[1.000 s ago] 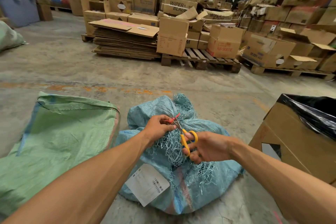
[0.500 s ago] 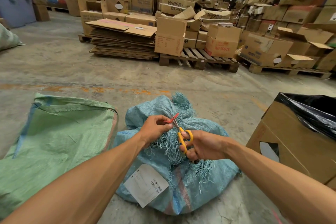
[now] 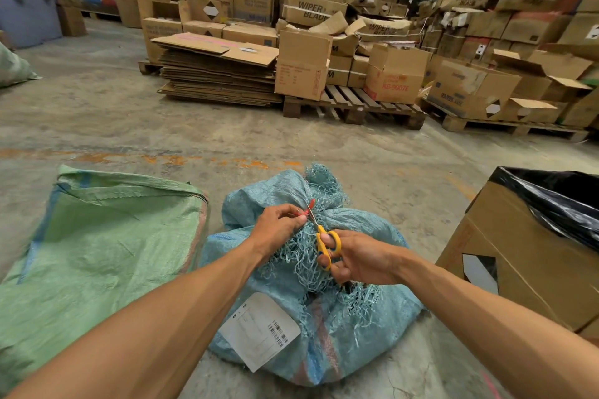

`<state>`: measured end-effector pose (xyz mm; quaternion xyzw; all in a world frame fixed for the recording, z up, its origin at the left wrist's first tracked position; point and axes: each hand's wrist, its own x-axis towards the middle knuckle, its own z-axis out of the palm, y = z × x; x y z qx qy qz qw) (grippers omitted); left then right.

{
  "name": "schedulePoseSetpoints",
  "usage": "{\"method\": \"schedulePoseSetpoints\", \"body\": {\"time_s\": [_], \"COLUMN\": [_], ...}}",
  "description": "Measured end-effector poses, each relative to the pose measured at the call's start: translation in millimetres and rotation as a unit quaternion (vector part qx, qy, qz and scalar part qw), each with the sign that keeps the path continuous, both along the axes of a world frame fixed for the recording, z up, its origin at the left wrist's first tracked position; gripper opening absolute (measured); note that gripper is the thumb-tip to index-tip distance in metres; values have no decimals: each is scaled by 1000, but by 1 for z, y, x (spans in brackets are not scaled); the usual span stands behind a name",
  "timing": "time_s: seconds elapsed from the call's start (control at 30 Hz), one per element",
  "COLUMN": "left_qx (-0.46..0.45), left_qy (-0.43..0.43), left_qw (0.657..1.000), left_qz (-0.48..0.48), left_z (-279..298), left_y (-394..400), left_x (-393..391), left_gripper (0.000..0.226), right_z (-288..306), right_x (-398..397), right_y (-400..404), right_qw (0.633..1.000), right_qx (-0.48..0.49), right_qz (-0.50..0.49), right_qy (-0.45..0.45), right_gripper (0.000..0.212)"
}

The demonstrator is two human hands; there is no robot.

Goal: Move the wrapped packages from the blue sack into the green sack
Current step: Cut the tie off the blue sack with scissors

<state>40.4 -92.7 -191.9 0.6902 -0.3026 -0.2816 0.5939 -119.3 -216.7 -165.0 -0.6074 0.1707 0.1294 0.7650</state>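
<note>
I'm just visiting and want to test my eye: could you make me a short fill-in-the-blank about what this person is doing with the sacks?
1. The right hand holds yellow-handled ____ at the tied neck of the blue sack.
2. The left hand pinches a ____-coloured tie.
3. The green sack lies on the person's ____ side of the blue one.
4. The white label is stuck on the ____ sack.

Missing words: scissors; red; left; blue
</note>
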Motion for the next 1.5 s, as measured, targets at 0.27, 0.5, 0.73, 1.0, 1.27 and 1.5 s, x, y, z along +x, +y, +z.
{"method": "schedulePoseSetpoints", "body": {"time_s": [0.27, 0.5, 0.73, 1.0, 1.27, 1.5], "left_qx": [-3, -23, -74, -101, 42, 263], "left_qy": [26, 32, -97, -10, 94, 131], "left_qw": [1000, 996, 985, 995, 980, 953], "left_qz": [3, 77, 119, -18, -169, -76], "left_z": [5, 8, 38, 87, 21, -96], "left_y": [-2, -5, 2, 0, -16, -13], "left_x": [-2, -1, -12, -70, -191, -261], "left_gripper": [12, 9, 11, 3, 10, 7], "right_z": [-4, -8, 19, 108, 29, -129], "right_x": [4, -3, -22, -90, -205, -274], "right_y": [-2, -13, -23, -26, -9, 33], "right_qw": [1000, 999, 996, 947, 873, 807], "right_qx": [-13, -11, -81, -314, -431, -479], "right_qz": [-14, 31, 32, -66, -212, -245], "right_qy": [1, 15, -5, 12, 86, 244], "right_gripper": [17, 29, 34, 42, 46, 52]}}
